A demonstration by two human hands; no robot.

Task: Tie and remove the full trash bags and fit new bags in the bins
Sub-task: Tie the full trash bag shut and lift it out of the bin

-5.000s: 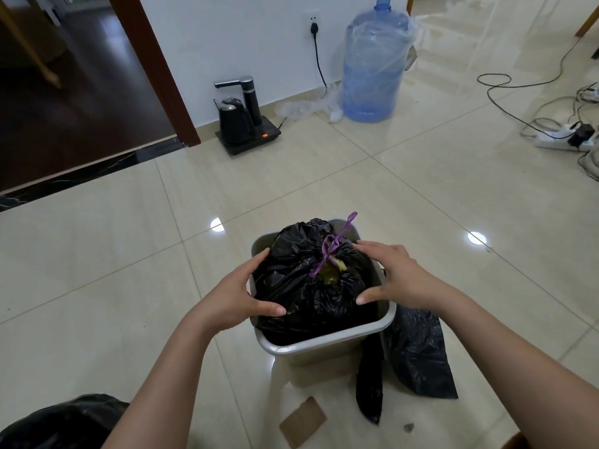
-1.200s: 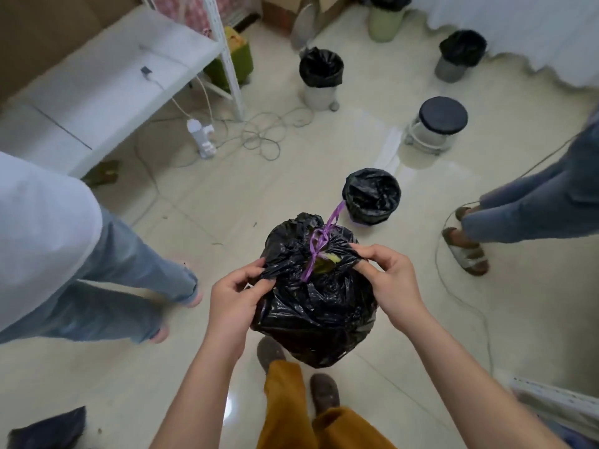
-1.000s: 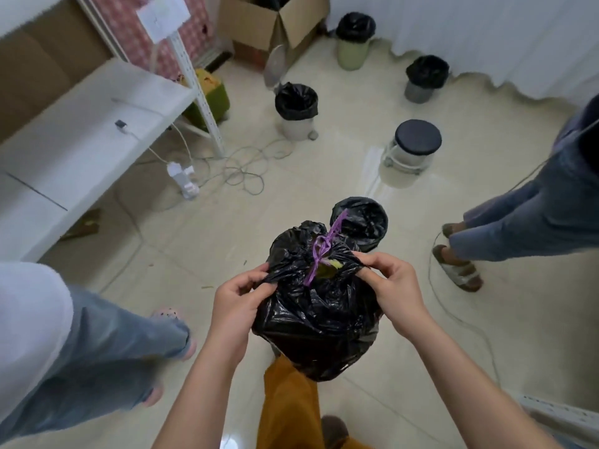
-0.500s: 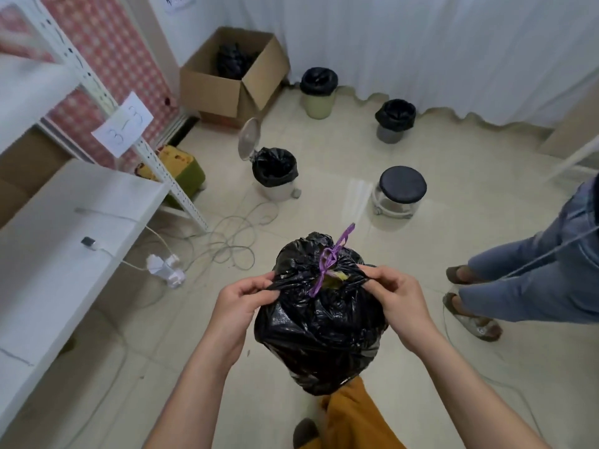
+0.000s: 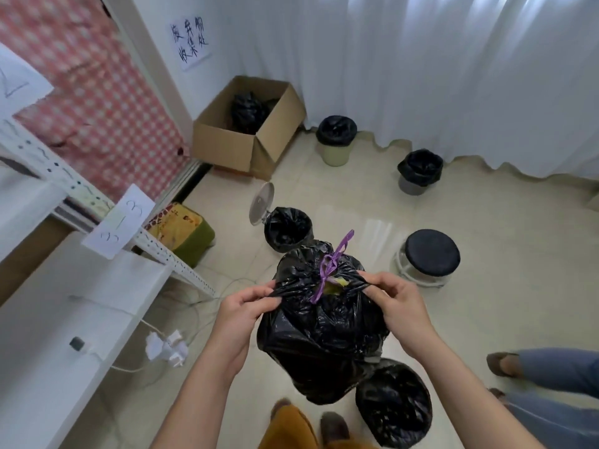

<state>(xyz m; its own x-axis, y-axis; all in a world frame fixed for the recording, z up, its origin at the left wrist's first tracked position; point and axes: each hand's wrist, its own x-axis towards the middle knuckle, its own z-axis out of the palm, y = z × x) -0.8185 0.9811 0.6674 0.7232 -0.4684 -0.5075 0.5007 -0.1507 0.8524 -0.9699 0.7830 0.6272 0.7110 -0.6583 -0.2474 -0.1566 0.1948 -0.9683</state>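
The full trash bag (image 5: pixel 324 325), tied with a purple string (image 5: pixel 330 267), hangs in the air above the floor (image 5: pixel 505 286). The left hand (image 5: pixel 241 311) pinches the bag's gathered top on one side; the right hand (image 5: pixel 397 306) pinches the opposite side. A lined bin (image 5: pixel 393 405) stands just below.

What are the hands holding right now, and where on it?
A tied black trash bag, pinched by both hands, left and right, at opposite sides of its gathered neck.
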